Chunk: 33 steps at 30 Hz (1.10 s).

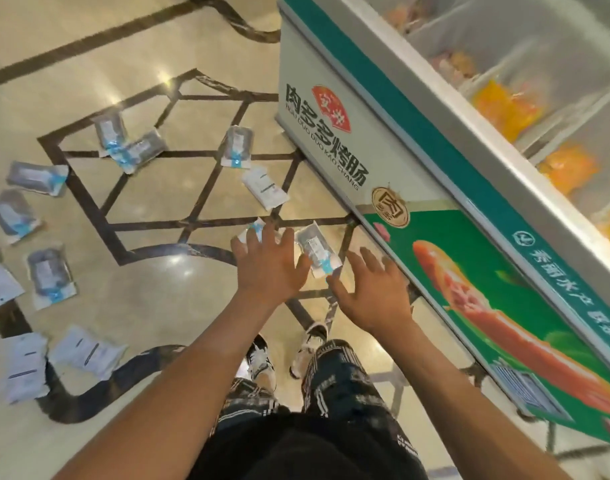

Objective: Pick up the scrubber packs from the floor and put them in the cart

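Observation:
Several scrubber packs lie scattered on the tiled floor. One grey pack [315, 249] lies between my two hands, close to the freezer's base. Another pack [253, 232] shows only its white and blue end above the fingers of my left hand [267, 268], which hovers over it with fingers spread. My right hand [369, 292] is stretched out with fingers spread, just right of the grey pack. Neither hand holds anything. A white pack [265, 186] and a grey pack [237, 146] lie farther ahead. No cart is in view.
A chest freezer [418, 188] with green and white panels runs along the right side. More packs lie at the left [50, 273] and front left [85, 351]. My shoes [262, 358] stand on the floor below my arms.

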### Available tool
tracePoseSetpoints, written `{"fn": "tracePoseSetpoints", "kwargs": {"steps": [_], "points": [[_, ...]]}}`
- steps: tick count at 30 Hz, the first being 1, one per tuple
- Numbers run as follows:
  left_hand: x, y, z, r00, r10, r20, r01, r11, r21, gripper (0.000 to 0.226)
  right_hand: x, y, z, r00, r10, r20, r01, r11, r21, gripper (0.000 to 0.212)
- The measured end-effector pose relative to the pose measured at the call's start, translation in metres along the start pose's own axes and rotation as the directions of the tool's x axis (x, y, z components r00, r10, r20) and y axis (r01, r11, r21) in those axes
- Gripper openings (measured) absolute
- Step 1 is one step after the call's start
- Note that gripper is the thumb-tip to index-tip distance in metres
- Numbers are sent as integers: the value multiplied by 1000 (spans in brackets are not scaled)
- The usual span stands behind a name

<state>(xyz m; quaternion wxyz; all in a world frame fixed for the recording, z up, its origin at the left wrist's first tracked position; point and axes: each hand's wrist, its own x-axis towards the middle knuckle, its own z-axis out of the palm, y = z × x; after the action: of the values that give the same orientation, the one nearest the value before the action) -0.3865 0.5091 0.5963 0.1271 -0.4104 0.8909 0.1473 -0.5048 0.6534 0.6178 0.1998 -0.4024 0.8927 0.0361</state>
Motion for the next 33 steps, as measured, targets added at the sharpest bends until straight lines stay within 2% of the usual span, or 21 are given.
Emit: {"fn": "tracePoseSetpoints", "kwargs": {"steps": [7, 12, 14, 16, 21, 24, 26, 29, 31, 33], "points": [[82, 12, 20, 983, -150, 109, 145, 988, 53, 63, 97, 31, 13, 980, -29, 198, 32, 999, -11, 68], [147, 19, 57, 985, -168, 33, 168, 986, 2, 65, 183, 47, 32, 960, -89, 264, 102, 994, -38, 68], [177, 17, 80, 977, -197, 84, 198, 980, -6, 59, 220, 50, 55, 954, -105, 279, 120, 992, -36, 67], [206, 11, 111, 974, -206, 99, 205, 979, 12, 58, 256, 50, 88, 949, -125, 291, 150, 987, -66, 66], [285, -18, 244, 966, -227, 123, 224, 974, 36, 54, 333, 52, 217, 901, -139, 410, 204, 972, -118, 69], [334, -38, 329, 926, -271, 262, 275, 961, 20, 56, 374, 67, 318, 847, -142, 512, 206, 976, -69, 77], [362, -50, 387, 904, -289, 315, 305, 952, 1, 52, 401, 75, 385, 801, -113, 587, 164, 986, -33, 70], [408, -65, 471, 889, -273, 367, 316, 947, -61, 45, 454, 88, 473, 800, -64, 597, 74, 997, 8, 62], [430, -76, 513, 889, -247, 384, 294, 954, -66, 47, 488, 86, 513, 801, -11, 598, -20, 999, 45, 78], [452, -91, 562, 871, -264, 415, 310, 949, -48, 55, 524, 79, 554, 769, 119, 629, -268, 952, 147, 100]]}}
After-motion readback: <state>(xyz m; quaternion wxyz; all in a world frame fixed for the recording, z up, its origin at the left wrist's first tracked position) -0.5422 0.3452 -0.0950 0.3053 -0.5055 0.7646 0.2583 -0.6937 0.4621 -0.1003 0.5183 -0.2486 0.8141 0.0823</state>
